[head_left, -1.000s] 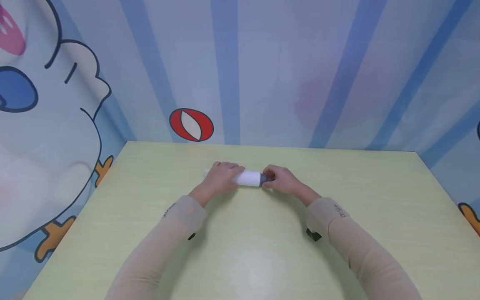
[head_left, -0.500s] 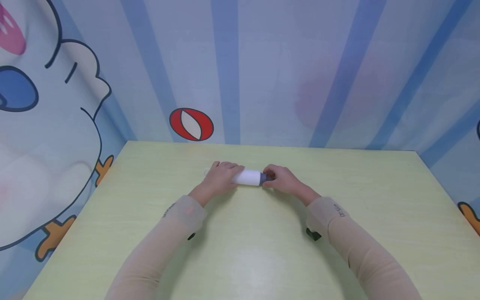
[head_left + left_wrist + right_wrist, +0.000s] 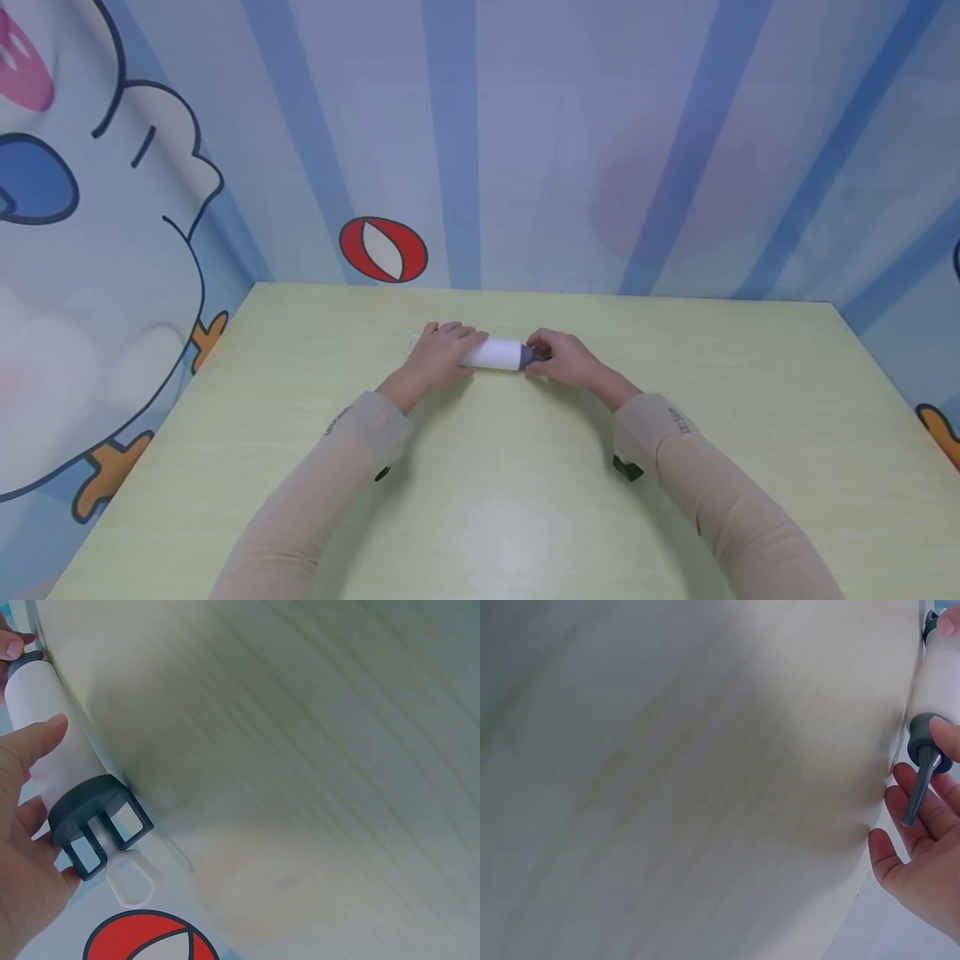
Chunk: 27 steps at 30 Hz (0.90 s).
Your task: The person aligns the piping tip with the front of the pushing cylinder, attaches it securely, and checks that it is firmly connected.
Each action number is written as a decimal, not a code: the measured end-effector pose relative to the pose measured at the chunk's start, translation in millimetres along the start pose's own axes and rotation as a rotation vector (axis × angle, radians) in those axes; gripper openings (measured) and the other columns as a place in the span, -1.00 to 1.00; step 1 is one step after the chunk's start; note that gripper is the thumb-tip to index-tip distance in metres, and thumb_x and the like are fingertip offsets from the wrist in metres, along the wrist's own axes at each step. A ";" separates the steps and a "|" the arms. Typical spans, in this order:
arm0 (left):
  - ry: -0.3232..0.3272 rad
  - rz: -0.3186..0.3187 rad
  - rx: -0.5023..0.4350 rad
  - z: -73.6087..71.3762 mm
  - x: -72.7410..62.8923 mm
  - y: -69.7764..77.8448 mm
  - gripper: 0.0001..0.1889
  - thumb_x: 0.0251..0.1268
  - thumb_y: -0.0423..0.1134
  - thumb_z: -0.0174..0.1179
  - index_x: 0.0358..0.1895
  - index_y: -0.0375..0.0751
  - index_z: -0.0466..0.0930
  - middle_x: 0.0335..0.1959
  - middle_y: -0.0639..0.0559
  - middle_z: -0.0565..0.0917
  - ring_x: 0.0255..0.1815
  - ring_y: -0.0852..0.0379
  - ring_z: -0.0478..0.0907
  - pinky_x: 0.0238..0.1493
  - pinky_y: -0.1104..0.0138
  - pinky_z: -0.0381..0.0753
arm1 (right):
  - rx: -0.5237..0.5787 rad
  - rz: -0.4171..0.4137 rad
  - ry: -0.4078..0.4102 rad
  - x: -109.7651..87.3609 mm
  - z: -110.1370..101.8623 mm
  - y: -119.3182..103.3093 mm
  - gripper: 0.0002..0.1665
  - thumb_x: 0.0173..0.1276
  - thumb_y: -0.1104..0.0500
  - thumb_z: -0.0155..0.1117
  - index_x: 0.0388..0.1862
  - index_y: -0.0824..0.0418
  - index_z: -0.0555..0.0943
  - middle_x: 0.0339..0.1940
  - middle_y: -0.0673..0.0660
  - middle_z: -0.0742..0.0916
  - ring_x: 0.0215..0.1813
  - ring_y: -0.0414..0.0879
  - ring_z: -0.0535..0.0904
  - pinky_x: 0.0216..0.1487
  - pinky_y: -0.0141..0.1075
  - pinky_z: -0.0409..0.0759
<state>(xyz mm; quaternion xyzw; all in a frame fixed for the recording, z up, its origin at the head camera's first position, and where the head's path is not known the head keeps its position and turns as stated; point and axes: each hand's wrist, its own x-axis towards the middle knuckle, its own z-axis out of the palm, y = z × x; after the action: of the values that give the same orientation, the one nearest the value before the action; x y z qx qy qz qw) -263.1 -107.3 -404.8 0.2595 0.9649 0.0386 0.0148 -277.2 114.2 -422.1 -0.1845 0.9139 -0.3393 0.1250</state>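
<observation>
A white pastry syringe (image 3: 495, 354) with dark grey ends lies level between both hands, over the far middle of the table. My left hand (image 3: 442, 354) grips its barrel, thumb on the near side and fingers around the far side. In the left wrist view, a grey end cap (image 3: 88, 806) with two finger loops sticks out past this hand, with a pale pull ring beyond it. My right hand (image 3: 564, 357) pinches the opposite end by its grey collar (image 3: 921, 731). A narrow grey nozzle (image 3: 919, 791) points out between thumb and fingers there.
The pale yellow-green table (image 3: 487, 500) runs back to a blue striped wall (image 3: 540, 150) with cartoon prints. A red and white ball (image 3: 383, 249) is printed low on that wall, behind the left hand.
The syringe has shifted very slightly away from me in the head view, and its pull ring shows a bit differently. Both hands keep their holds in nearly the same place.
</observation>
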 end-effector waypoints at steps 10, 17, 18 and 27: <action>0.010 -0.014 -0.005 2.3 -2.7 -3.1 -0.39 0.05 -0.14 0.22 0.24 0.02 0.26 0.26 -0.07 0.31 0.34 -0.10 0.10 0.23 -0.05 0.09 | 0.018 0.011 -0.007 -3.7 -3.3 3.8 -0.46 0.15 0.15 0.22 0.10 0.29 0.37 -0.03 0.28 0.59 0.01 0.08 0.50 -0.02 -0.13 0.47; 0.000 -0.024 -0.020 2.5 -3.9 -3.9 -0.36 0.05 -0.15 0.22 0.27 0.02 0.22 0.29 -0.07 0.27 0.36 -0.09 0.05 0.26 -0.04 0.05 | 0.019 0.012 -0.009 -3.6 -4.5 5.0 -0.46 0.16 0.14 0.21 0.12 0.28 0.36 -0.01 0.28 0.58 0.03 0.08 0.49 0.00 -0.12 0.46; -0.002 -0.026 -0.022 2.6 -3.7 -3.8 -0.35 0.05 -0.15 0.22 0.27 0.03 0.22 0.29 -0.07 0.27 0.37 -0.09 0.04 0.26 -0.04 0.04 | 0.017 0.013 -0.008 -3.4 -4.5 5.2 -0.46 0.16 0.14 0.21 0.12 0.28 0.37 -0.01 0.27 0.58 0.03 0.08 0.49 0.00 -0.13 0.46; 0.003 -0.045 -0.048 -1.2 -9.7 -6.9 -0.31 0.05 -0.11 0.22 0.30 0.02 0.15 0.33 -0.07 0.20 0.38 -0.09 0.00 0.28 -0.05 0.00 | -0.013 -0.011 0.007 -12.0 -12.3 8.2 -0.44 0.16 0.13 0.21 0.12 0.29 0.36 0.00 0.29 0.56 0.03 0.11 0.47 0.02 -0.10 0.44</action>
<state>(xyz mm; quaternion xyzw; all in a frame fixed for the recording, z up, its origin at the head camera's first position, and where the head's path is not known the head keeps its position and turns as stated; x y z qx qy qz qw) -258.2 -118.2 -404.1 0.2374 0.9692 0.0620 0.0204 -272.9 132.0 -417.3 -0.1891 0.9154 -0.3349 0.1186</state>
